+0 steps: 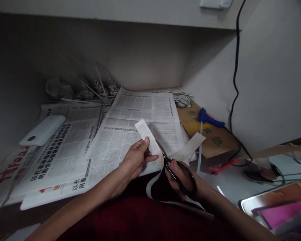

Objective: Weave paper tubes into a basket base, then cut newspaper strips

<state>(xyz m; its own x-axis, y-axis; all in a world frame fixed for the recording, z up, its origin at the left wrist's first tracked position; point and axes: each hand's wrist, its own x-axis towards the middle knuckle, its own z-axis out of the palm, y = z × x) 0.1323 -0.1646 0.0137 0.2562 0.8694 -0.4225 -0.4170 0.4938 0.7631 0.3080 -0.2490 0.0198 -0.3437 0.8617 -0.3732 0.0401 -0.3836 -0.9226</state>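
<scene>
My left hand (137, 155) is closed on a printed newspaper strip (150, 139), pinching it between thumb and fingers. In my right hand (177, 177) is a pair of black-handled scissors (192, 179), my fingers through the loops. The blades lie along the strip's right edge and meet it close to the pivot. A thin curling paper offcut (150, 187) hangs below the scissors towards my lap. Just right of the scissors, a second pale paper strip (190, 147) lies across the table edge. Large newspaper sheets (140, 110) spread behind my hands.
Several woven paper pieces (100, 87) with thin sticks stand at the back left. A white device (43, 130) rests on the left newspapers. On a brown cardboard piece (215, 144) lies a blue glue gun (210, 118). A black cable (235, 83) hangs down the right wall.
</scene>
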